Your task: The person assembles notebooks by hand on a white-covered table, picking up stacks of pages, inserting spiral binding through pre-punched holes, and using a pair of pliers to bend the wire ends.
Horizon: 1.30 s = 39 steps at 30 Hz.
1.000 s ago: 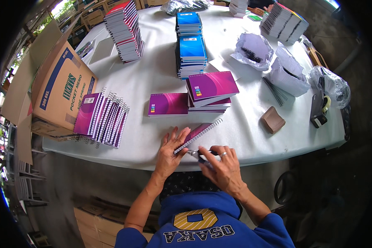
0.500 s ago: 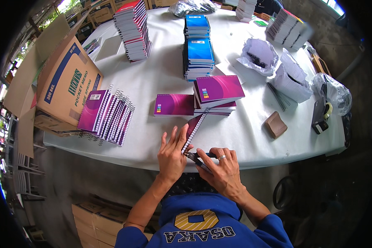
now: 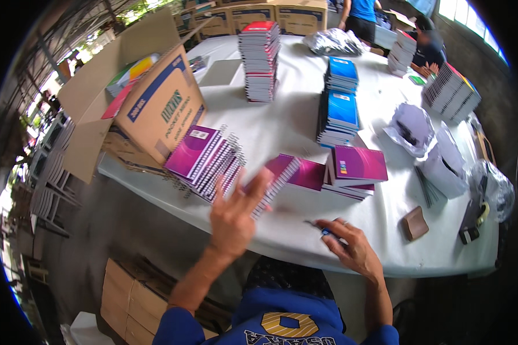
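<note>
Two hands are seen at the counter (image 3: 282, 138) edge. A purple spiral notebook (image 3: 273, 181) is touched by the left hand (image 3: 233, 215), fingers spread open, beside a leaning row of purple notebooks (image 3: 207, 161). A small dark pen-like object (image 3: 325, 232) is pinched by the right hand (image 3: 351, 247).

One open cardboard box (image 3: 155, 109) lies on its side at ten o'clock on the table (image 3: 293, 132). Stacks of spiral notebooks come to seven that can be told: a leaning purple row (image 3: 204, 158) at nine o'clock, a purple pile (image 3: 354, 172) near centre, one red-topped stack (image 3: 259, 60) at twelve, two blue stacks (image 3: 339, 109) at one, and two more piles (image 3: 452, 92) at two o'clock. Two white bags (image 3: 429, 144) sit at three o'clock. One brown block (image 3: 414, 223) lies at four.
</note>
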Each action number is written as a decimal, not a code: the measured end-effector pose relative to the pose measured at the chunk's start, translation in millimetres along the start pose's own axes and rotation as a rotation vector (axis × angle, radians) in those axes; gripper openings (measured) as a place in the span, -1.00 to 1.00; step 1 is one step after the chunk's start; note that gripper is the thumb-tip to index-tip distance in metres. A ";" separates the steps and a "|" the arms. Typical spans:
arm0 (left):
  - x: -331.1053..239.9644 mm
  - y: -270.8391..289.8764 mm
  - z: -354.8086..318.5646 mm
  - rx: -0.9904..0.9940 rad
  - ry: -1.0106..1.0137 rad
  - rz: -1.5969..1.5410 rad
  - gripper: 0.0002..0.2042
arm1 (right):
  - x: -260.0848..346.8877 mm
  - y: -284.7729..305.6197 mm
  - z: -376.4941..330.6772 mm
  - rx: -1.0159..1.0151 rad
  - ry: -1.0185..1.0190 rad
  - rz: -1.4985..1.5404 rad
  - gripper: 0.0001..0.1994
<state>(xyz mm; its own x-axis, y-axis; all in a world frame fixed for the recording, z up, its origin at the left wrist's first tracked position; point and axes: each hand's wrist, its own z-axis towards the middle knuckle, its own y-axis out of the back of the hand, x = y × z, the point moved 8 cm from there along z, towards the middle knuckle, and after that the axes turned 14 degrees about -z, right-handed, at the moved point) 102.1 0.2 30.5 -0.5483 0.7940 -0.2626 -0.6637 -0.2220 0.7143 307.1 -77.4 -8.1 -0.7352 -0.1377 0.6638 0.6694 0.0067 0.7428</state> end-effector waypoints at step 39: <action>-11.8 -102.5 -30.1 0.445 -0.119 -0.292 -0.20 | -87.0 -75.6 22.2 -0.177 -0.332 0.987 -0.81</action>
<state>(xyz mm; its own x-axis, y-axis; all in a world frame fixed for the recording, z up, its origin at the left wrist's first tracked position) 161.3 -3.5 -59.1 -0.2946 0.8510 -0.4348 -0.4859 0.2584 0.8349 318.1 -44.0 -120.0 0.1697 0.1280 0.9772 0.9728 -0.1805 -0.1452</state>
